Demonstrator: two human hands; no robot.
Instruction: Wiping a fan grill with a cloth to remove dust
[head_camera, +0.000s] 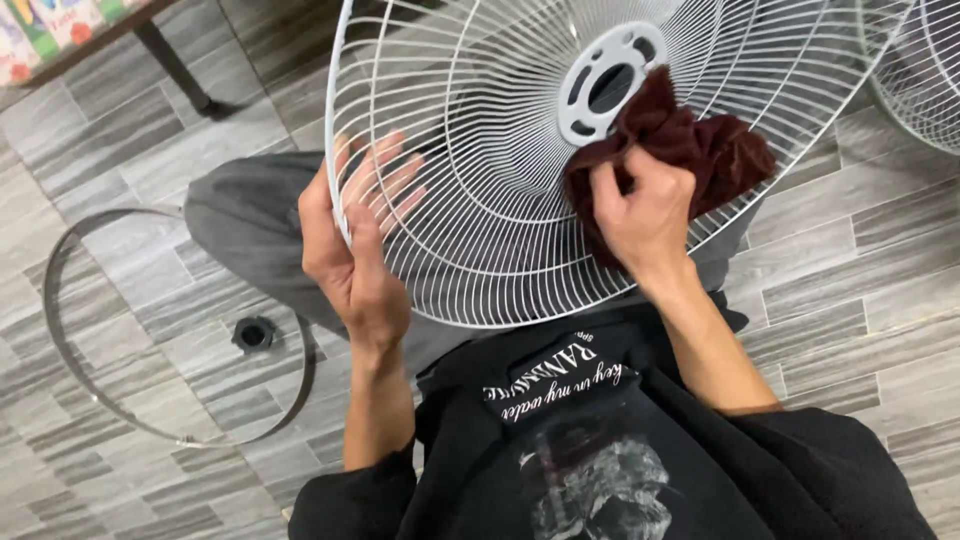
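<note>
Left hand (350, 245) raised before chest, palm turned inward, thumb laid along near side, fingers (385, 185) spread flat and extended behind, closed in loose clasp. Left forearm bare, angled up from lower frame, wrist slightly bent. Right hand (645, 215) held higher and to right, fingers curled tight into fist-like pinch, knuckles up. Right forearm bare, slanted up from elbow at lower right.

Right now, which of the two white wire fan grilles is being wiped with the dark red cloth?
The large white wire fan grille on the lap, gripped by the left hand; the right hand presses the dark red cloth on it. The other grille sits untouched at the right edge.
</note>
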